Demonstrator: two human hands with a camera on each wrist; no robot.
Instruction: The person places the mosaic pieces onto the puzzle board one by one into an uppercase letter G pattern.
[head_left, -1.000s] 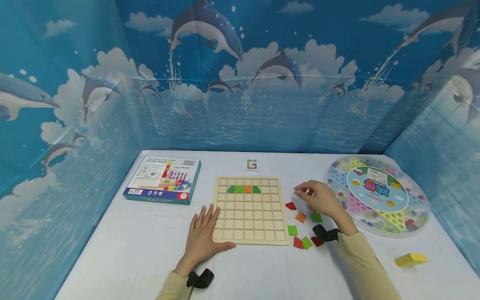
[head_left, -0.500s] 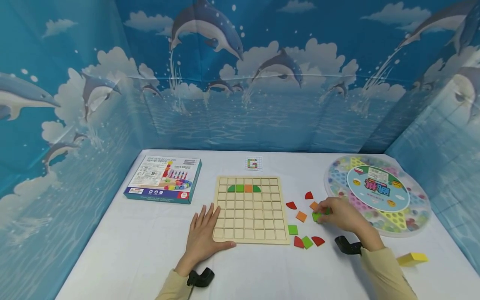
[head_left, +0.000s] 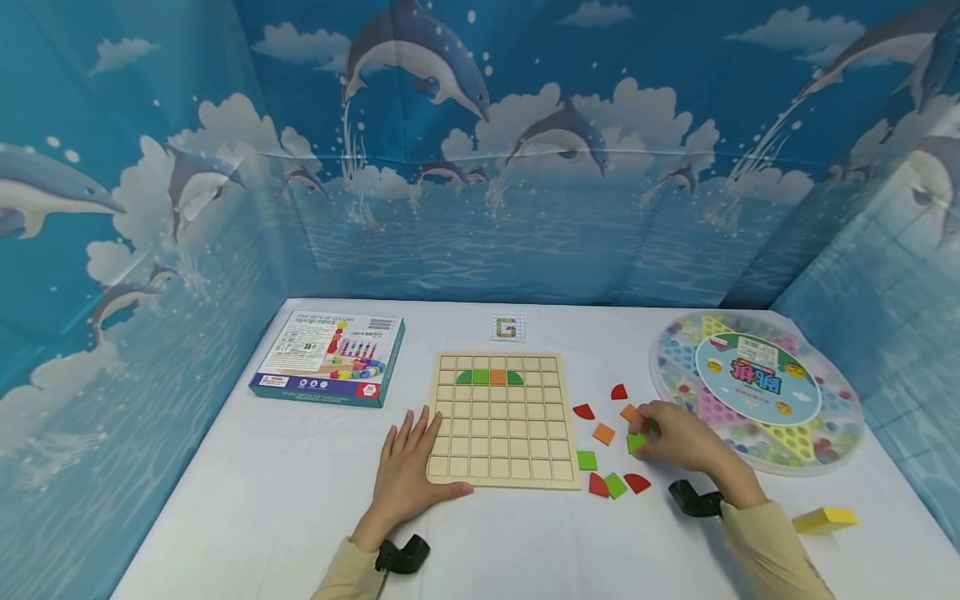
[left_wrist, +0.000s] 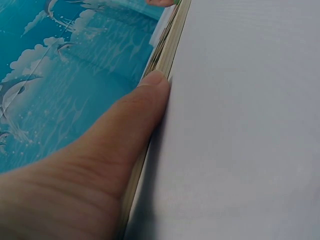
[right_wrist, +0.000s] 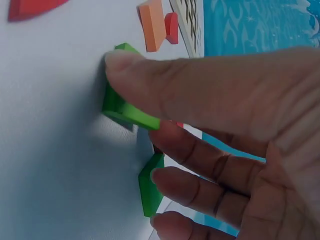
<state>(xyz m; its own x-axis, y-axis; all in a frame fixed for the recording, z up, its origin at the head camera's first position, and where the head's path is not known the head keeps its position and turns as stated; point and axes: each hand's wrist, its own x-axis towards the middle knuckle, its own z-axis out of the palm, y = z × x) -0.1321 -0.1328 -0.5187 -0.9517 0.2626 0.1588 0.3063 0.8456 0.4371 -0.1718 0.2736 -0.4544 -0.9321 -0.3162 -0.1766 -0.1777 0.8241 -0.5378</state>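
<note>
Your right hand (head_left: 678, 435) pinches a light green square tile (head_left: 637, 443) between thumb and fingers, to the right of the wooden grid board (head_left: 498, 433); in the right wrist view that tile is tilted, with your thumb across its face, and a darker green piece (right_wrist: 151, 186) is just beside your other fingertips. Your left hand (head_left: 406, 467) is spread wide at the board's near left corner, its fingers along the left side and its thumb along the near edge, and the left wrist view shows that thumb touching the wood. In the board's second row from the far side you have four pieces side by side: from left to right, a dark green quarter-round (head_left: 464, 378), a light green square (head_left: 480, 377), an orange square (head_left: 498, 377) and another dark green quarter-round (head_left: 514, 379). Loose red, orange and green pieces lie between the board and your right hand and nearer to you, among them a red quarter-round (head_left: 637, 483) and an orange tile (head_left: 603, 433). Beyond the board is a small card (head_left: 508, 327) with a coloured G-like figure, a flat box (head_left: 330, 358) lies far left, a round game case (head_left: 757, 392) lies far right, and a yellow block (head_left: 825, 521) is at the near right of the white table (head_left: 262, 508)
</note>
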